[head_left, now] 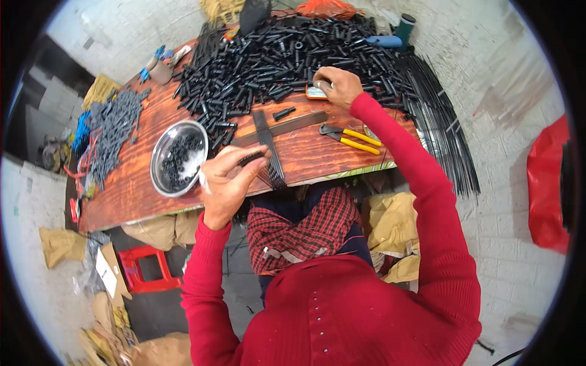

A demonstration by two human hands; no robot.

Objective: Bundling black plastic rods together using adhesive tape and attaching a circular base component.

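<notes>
My left hand [229,177] pinches a short, dark, ridged piece [250,158] between thumb and fingers, just right of a steel bowl [157,180] of small black rings. With its fingers curled down, my right hand [339,86] is over a small orange-rimmed tin [314,93]; what the fingertips grip is hidden. Between the hands, a bundle of thin black strips [267,135] crosses a flat metal bar [297,124]. One black tubular part [284,113] lies beside the bar. Yellow-handled pliers [357,139] rest to the right.
A large heap of black tubular parts [268,61] covers the back of the wooden table [122,195]. Long black rods [445,116] hang past its right edge. Grey parts [116,128] lie at left. A green bottle [405,29] stands behind; a red stool [146,268] is below.
</notes>
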